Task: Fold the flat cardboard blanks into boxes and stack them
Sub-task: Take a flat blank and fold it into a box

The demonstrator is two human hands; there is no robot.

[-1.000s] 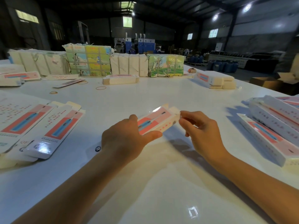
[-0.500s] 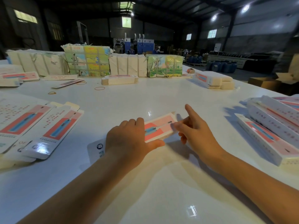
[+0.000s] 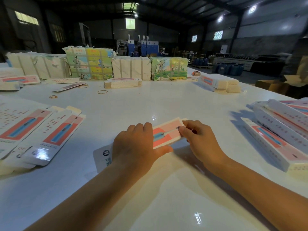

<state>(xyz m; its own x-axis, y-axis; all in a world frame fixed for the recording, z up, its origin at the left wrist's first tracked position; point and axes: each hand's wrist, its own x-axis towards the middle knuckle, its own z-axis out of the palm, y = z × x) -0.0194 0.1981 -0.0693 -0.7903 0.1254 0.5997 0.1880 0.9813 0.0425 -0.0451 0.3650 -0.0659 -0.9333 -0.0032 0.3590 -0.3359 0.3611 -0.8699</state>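
A long, narrow box, pink and coral with a blue pen picture on its top face and a white end, lies nearly flat on the white table near its front edge. Flat blanks lie fanned by the left edge; folded boxes are stacked along the right edge.

- Setting identified as a factory or packaging hall: dark high roof, ceiling lamps.
- Blue machinery seen at the rear.
- Strapped bundles and printed blanks laid across a large white table.
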